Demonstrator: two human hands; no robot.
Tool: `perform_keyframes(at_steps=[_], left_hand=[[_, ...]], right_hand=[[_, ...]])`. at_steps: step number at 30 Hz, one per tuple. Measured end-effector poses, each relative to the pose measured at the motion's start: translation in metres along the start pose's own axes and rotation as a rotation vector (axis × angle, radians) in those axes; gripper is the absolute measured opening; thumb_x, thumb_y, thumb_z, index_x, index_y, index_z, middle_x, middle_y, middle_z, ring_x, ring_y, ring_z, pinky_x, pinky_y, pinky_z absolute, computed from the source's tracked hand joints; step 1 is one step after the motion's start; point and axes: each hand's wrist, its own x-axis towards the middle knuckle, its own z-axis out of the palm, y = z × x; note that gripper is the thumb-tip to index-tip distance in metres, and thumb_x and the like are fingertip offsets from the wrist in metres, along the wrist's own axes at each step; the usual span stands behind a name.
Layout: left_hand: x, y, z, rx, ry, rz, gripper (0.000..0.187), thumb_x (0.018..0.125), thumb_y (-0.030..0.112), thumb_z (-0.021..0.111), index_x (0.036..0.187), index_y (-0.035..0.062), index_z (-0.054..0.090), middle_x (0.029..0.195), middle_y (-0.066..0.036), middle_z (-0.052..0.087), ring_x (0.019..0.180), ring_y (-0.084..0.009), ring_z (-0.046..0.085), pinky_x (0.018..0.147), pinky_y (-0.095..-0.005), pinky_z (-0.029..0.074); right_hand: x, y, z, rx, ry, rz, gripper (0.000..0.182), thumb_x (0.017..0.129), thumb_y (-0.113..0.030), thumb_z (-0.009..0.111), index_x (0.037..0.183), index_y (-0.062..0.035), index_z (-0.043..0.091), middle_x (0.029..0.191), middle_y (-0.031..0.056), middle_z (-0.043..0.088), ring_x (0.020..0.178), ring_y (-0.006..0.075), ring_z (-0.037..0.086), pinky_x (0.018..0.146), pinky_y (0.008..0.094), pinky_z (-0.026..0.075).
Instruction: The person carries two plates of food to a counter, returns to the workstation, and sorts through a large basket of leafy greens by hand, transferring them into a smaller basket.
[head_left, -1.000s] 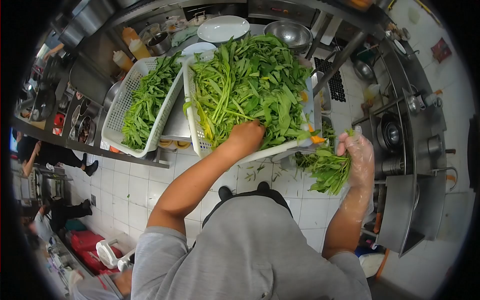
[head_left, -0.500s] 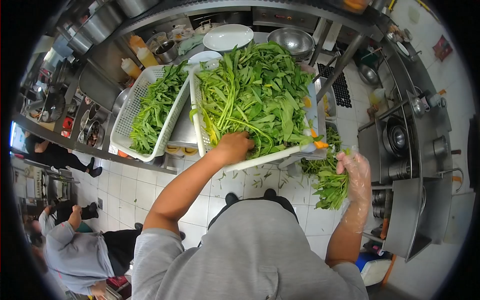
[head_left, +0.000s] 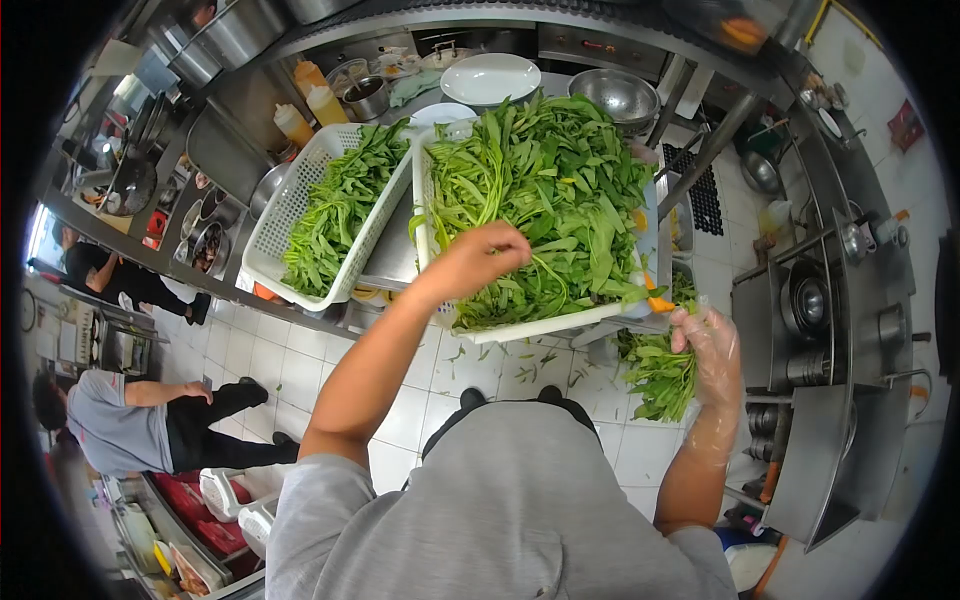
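Note:
My left hand [head_left: 483, 258] is over the front left part of a large white basket [head_left: 540, 328] heaped with leafy greens [head_left: 560, 190]. Its fingers are bent together above the stems, and whether anything is between them I cannot make out. At the right, below the basket's corner, my right hand [head_left: 708, 345], in a clear plastic glove, grips a bunch of greens [head_left: 662, 378] that hangs down. A second, narrower white basket [head_left: 262, 245] to the left holds more greens [head_left: 345, 205].
A white oval plate [head_left: 490, 78], a metal colander [head_left: 615, 98] and sauce bottles [head_left: 325, 104] stand behind the baskets. Metal shelving [head_left: 810, 420] rises at right. Two people [head_left: 120, 420] are at the left. Leaf scraps lie on the tiled floor [head_left: 400, 400].
My left hand has lifted off the greens, up and to the right. My right hand keeps its bunch. The view has shifted, and the nearer person at the left now stands farther off.

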Motion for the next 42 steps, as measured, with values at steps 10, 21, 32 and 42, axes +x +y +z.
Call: perform_keyframes(at_steps=[10,21,32,42], left_hand=[[0.004,-0.044,0.014,0.892,0.204,0.155,0.02,0.077,0.011,0.064,0.096,0.0088,0.062,0.107,-0.007,0.055,0.106,-0.0267,0.047,0.083,-0.0364,0.043],[-0.005,0.024,0.0,0.399,0.396,0.203,0.011,0.083,0.006,0.06,0.094,0.0047,0.058,0.083,-0.012,0.057,0.072,-0.034,0.059,0.061,-0.0404,0.049],[0.003,0.054,0.039,0.359,0.326,0.272,0.011,0.076,0.001,0.063,0.087,0.0011,0.062,0.078,-0.014,0.06,0.069,-0.0312,0.061,0.06,-0.038,0.051],[0.058,0.093,0.114,0.09,0.321,0.237,0.026,0.079,0.006,0.063,0.104,0.0026,0.061,0.094,-0.015,0.061,0.082,-0.0299,0.062,0.067,-0.0379,0.052]], right_hand=[[0.006,-0.003,0.013,0.018,-0.018,0.003,0.028,0.089,-0.025,0.057,0.088,0.0027,0.061,0.066,0.0019,0.052,0.065,0.0093,0.047,0.066,0.0232,0.037],[0.013,-0.035,0.026,-0.008,0.21,0.089,0.019,0.084,-0.018,0.063,0.088,0.0002,0.063,0.07,0.0049,0.058,0.066,0.0119,0.054,0.059,0.0273,0.043],[0.07,0.01,0.068,-1.005,-0.041,-0.906,0.015,0.077,-0.009,0.063,0.091,-0.0048,0.066,0.082,0.0097,0.064,0.073,0.0266,0.061,0.061,0.0349,0.05],[0.066,0.025,-0.049,-0.177,0.675,-0.259,0.027,0.087,-0.024,0.06,0.1,-0.0015,0.065,0.089,0.004,0.062,0.084,0.0122,0.055,0.07,0.0283,0.044]])
